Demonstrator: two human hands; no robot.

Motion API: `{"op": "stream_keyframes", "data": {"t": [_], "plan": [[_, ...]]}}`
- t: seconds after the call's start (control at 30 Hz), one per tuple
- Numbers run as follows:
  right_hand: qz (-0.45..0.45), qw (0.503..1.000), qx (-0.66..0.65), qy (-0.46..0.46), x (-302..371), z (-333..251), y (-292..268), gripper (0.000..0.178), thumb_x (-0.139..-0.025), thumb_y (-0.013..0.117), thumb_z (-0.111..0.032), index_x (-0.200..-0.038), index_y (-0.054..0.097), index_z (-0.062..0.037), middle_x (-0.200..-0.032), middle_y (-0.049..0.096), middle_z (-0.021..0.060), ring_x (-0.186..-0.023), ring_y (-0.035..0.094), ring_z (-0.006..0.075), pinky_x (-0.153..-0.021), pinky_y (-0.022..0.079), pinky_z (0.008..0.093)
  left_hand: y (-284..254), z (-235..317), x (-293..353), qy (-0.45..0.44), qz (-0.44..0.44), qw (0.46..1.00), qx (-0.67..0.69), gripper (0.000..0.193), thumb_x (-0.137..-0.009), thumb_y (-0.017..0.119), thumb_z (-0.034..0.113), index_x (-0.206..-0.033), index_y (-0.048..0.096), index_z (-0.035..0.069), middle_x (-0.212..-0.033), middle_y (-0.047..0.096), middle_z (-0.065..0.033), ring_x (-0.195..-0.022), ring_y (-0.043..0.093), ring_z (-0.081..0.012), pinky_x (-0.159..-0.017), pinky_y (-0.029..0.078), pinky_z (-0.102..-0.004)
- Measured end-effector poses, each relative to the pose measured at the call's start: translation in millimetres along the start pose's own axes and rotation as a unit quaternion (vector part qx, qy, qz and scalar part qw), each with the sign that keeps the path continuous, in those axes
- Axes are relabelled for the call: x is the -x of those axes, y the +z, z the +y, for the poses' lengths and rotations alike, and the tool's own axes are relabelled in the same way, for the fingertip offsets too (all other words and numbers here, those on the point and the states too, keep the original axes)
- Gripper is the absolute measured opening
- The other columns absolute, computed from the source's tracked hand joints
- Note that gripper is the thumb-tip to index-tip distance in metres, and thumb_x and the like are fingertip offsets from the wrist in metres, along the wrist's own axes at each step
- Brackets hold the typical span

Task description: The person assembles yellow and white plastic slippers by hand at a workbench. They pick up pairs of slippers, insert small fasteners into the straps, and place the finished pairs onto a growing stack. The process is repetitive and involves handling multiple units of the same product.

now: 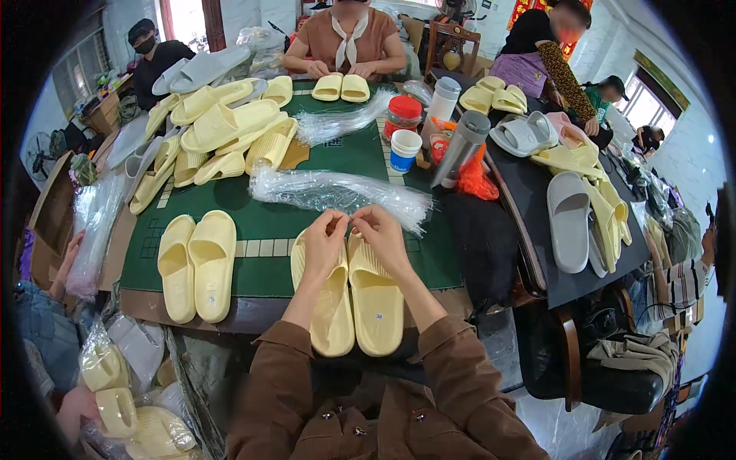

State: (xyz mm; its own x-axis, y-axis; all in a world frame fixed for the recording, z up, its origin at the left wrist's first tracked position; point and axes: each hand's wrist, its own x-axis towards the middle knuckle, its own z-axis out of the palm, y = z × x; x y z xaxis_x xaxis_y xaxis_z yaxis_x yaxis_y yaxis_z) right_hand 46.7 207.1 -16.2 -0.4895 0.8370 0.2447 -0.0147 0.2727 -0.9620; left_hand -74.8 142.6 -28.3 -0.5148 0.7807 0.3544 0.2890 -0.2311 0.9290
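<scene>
A pair of pale yellow slide sandals (pixel 377 314) lies side by side at the table's near edge, directly under my hands. My left hand (pixel 325 244) is closed in a pinch above the straps, and my right hand (pixel 381 239) pinches close beside it, fingertips almost meeting. Whatever they grip is too thin or hidden to tell. Just beyond them stretches a bundle of clear plastic strands (pixel 337 192). To the left, another yellow pair (pixel 211 264) rests on the green table mat (pixel 261 277).
Yellow slides (pixel 230 126) are heaped at the back left, beside a second strand bundle (pixel 349 115). A blue-and-white cup (pixel 404 150), a red-lidded jar (pixel 402 115) and a grey thermos (pixel 464 146) stand right of centre. Across the table a person (pixel 351 38) handles slides.
</scene>
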Motion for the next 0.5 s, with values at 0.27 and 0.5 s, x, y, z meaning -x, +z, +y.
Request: {"op": "stream_keyframes", "data": {"t": [0.27,0.5], "plan": [[0.006,1.000,-0.001,-0.016,-0.3,3.1,1.0,0.010,-0.087,0.062,-0.005,-0.095,0.063,0.0014,-0.083,0.066,0.0063,-0.074,0.065,0.0123,-0.067,0.052,0.0264,1.0,-5.6,1.2,-0.005,0.005,1.000,-0.013,0.009,-0.088,0.062,0.009,-0.089,0.065,0.000,-0.073,0.060,-0.0011,-0.063,0.050,-0.0069,-0.058,0.042,-0.0244],[0.013,0.999,-0.001,-0.036,-1.4,8.7,-1.7,0.013,-0.087,0.063,-0.007,-0.097,0.066,0.0009,-0.085,0.067,0.0062,-0.075,0.064,0.0107,-0.065,0.051,0.0253,4.9,1.5,2.6,0.028,-0.005,0.999,-0.038,0.009,-0.089,0.061,0.007,-0.091,0.065,-0.001,-0.077,0.063,-0.0019,-0.065,0.051,-0.0063,-0.060,0.042,-0.0232]]}}
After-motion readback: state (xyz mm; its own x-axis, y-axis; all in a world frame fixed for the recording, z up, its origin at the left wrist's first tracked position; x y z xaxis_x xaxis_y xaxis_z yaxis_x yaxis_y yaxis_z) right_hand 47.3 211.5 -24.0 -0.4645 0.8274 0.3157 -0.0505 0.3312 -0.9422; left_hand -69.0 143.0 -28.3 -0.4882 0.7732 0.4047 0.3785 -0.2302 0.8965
